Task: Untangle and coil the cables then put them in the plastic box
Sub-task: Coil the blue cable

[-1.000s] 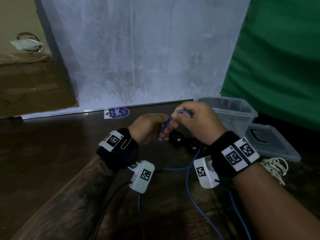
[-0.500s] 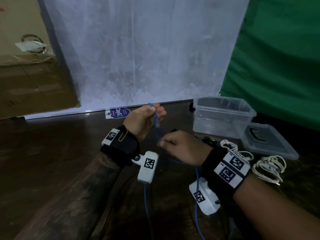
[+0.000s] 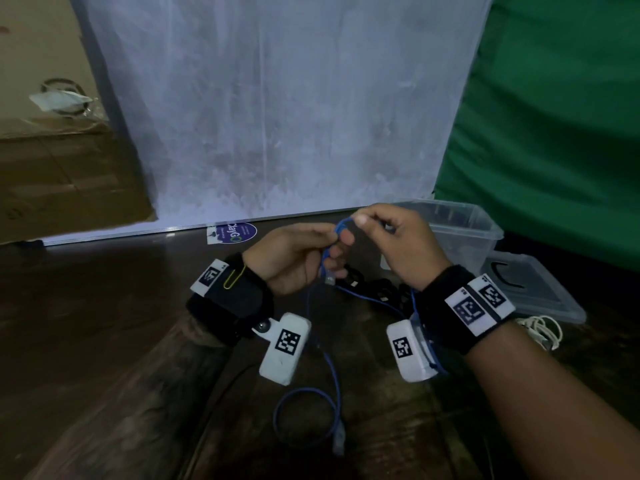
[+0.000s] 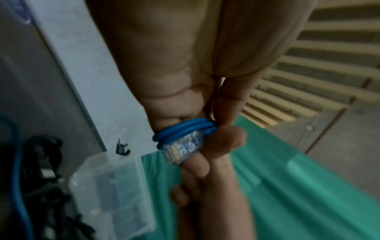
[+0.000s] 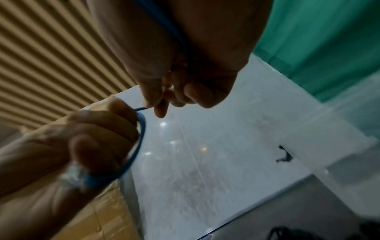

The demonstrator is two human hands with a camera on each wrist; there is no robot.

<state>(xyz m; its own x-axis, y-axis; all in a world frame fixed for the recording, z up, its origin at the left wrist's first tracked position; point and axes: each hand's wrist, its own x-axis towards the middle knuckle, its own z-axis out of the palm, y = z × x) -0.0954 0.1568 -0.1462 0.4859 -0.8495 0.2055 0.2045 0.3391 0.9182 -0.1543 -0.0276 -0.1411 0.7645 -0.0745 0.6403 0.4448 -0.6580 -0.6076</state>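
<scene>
Dark wooden table [image 3: 86, 341], white panel behind. Both hands raised above table, close together. Left hand [image 3: 294, 258] fingers curled, gripping small loops of blue cable [image 3: 341, 227] with clear plug [image 3: 329, 279] at fingertips. Right hand [image 3: 398, 244] pinches same cable just above left hand. Cable tail hangs down, loops on table. Clear plastic box [image 3: 478, 233] just beyond right hand, black cables [image 3: 377, 289] beneath hands.

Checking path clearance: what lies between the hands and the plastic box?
Head view: black cables on the table, between the hands and the plastic box.
</scene>
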